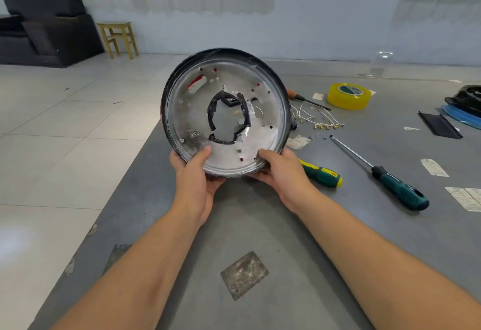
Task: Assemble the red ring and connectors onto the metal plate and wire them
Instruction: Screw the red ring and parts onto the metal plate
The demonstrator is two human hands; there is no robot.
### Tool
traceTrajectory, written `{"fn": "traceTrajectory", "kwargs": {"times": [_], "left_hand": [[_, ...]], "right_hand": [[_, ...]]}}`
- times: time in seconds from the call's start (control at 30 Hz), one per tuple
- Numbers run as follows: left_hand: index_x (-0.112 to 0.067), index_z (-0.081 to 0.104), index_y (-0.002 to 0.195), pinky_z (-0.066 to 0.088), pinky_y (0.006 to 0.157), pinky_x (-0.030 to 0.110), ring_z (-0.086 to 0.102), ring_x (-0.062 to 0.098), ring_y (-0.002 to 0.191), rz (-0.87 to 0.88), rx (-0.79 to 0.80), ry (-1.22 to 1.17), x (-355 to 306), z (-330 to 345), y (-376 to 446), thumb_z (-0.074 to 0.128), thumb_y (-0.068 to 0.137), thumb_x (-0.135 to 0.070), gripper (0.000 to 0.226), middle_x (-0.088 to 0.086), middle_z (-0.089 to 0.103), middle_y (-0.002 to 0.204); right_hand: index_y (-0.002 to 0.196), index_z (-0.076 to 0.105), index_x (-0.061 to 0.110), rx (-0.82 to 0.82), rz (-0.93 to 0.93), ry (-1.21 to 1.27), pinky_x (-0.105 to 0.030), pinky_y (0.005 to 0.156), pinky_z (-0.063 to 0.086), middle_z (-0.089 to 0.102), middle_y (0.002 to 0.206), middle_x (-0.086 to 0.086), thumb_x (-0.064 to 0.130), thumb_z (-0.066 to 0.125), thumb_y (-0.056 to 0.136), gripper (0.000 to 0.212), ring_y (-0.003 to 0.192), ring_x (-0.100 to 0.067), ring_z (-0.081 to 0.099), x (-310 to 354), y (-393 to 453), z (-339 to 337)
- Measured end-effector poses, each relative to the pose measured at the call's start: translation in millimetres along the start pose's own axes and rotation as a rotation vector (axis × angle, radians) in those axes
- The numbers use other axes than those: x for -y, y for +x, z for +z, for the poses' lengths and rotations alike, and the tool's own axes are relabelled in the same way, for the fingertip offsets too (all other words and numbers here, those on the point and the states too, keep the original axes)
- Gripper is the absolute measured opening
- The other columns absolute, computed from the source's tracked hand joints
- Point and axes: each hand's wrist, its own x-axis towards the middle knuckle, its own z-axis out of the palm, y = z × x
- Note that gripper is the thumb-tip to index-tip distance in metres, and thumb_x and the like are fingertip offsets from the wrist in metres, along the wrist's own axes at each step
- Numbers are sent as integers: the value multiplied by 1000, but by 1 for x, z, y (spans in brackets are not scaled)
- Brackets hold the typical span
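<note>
Both hands are holding the round metal plate up off the grey table, tilted so its flat silvery face is looking back at the camera. The left hand is gripping the plate's lower left rim, its thumb lying on the face and the remaining fingers curling behind the dark edge, out of sight. The right hand is gripping the lower right rim the same way, thumb pressing on the face near a small red-filled hole, the other fingers wrapping behind. The plate is sitting between the two hands, its bottom edge resting in the crook of both grips, and most of the disc is rising above the fingers.

A ragged central opening is showing in the plate, edged with black tape, and a patch of red is peeking through a slot at the upper left of the face; whether that is the red ring cannot be told.

On the table to the right, white wires with brass connectors are lying loose, just beyond the plate's right rim. Near them are lying a roll of yellow tape, a long screwdriver with a teal handle, and a shorter green-and-yellow screwdriver just beside the right hand.
</note>
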Motion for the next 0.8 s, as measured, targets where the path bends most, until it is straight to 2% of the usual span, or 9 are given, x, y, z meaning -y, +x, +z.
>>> {"fn": "traceTrajectory", "kwargs": {"times": [0.13,0.3,0.47,0.6,0.7,0.8], "left_hand": [[-27,46,136,64,78,44,73,23,114,12,-18,-61,7,0,-6,68,95,-11,49,3,70,130],[-26,55,140,63,88,49,71,26,119,27,-8,-53,-5,-3,0,64,95,-14,47,4,72,131],[-21,53,144,58,97,54,69,28,122,13,8,-56,-9,-6,-1,64,93,-23,53,6,71,134],[-20,54,146,60,94,54,68,28,124,8,1,-46,-13,-6,-3,66,88,-33,60,5,71,135],[-18,54,147,57,97,58,68,28,124,6,-10,-53,-16,-7,-4,68,81,-39,71,6,71,135],[-19,56,146,61,91,52,70,26,122,14,-29,-47,-18,-6,-6,68,80,-43,71,4,72,133]], "right_hand": [[116,66,11,-17,-6,123,-33,69,62,76,111,-12,1,52,98,25,102,-28,74,-10,-3,11],[114,64,10,-1,-13,86,-36,69,63,76,110,-14,4,55,98,19,95,-27,77,-14,-7,15],[110,67,13,31,-39,9,-41,75,64,78,102,-8,9,58,98,15,92,-24,77,-15,-9,12],[116,65,9,90,-3,53,-46,81,64,79,104,-11,14,60,98,19,94,-29,77,-12,-10,9],[114,64,4,91,30,110,-45,78,64,79,97,-12,14,60,98,19,90,-29,78,-10,-10,8],[122,57,3,90,48,142,-41,73,63,77,98,-14,6,62,96,27,86,-28,78,-9,-11,6]]}}
